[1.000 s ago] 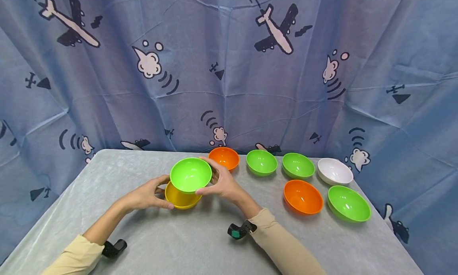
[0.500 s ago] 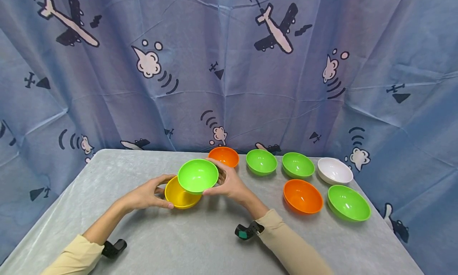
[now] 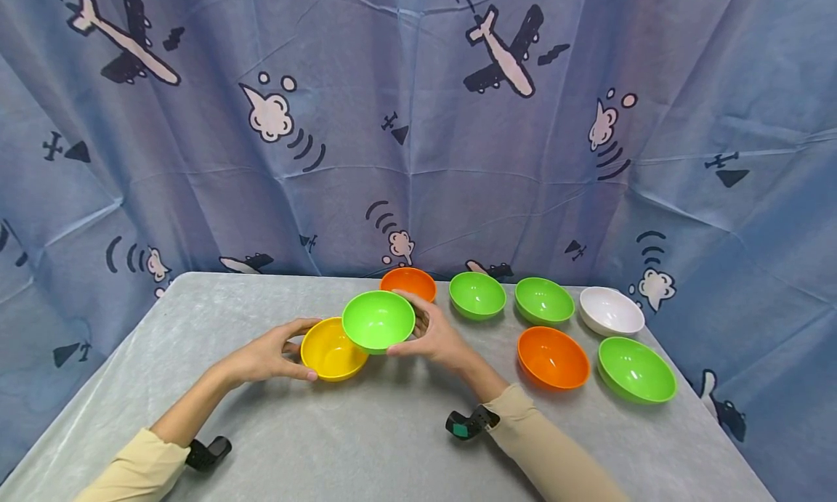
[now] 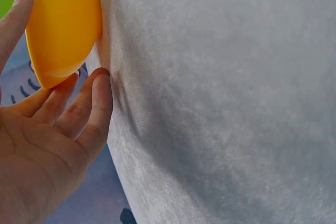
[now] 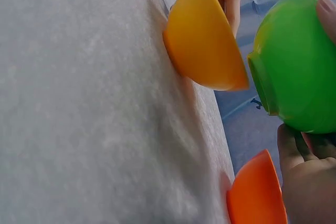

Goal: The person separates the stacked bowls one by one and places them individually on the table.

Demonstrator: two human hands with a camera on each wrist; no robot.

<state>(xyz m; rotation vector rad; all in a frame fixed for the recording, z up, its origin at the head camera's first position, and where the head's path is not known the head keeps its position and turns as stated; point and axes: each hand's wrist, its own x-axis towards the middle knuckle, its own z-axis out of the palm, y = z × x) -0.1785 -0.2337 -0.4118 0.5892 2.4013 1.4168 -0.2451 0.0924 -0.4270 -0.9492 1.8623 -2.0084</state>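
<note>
In the head view my left hand (image 3: 268, 353) holds a yellow bowl (image 3: 330, 355) by its side, thumb at the near rim and fingers round the far side. The yellow bowl stands upright on the table, its foot down on the cloth in the left wrist view. My right hand (image 3: 433, 333) grips a green bowl (image 3: 378, 322) between thumb and fingers, mouth up and raised off the table. The green bowl overlaps the yellow bowl's right rim in the head view. From the right wrist, a gap shows between the green bowl's foot (image 5: 262, 85) and the yellow bowl (image 5: 205, 40).
Behind the right hand sits an orange bowl (image 3: 408, 281). Rightward along the back stand two green bowls, one here (image 3: 477, 298), and a white bowl (image 3: 611, 312). In front of these are another orange bowl (image 3: 553, 360) and a larger-looking green bowl (image 3: 636, 371). A blue curtain (image 3: 418, 139) hangs behind.
My right hand has carried the green bowl rightward, from over the yellow bowl to its right side, uncovering more of the yellow inside. The left hand and yellow bowl have stayed put.
</note>
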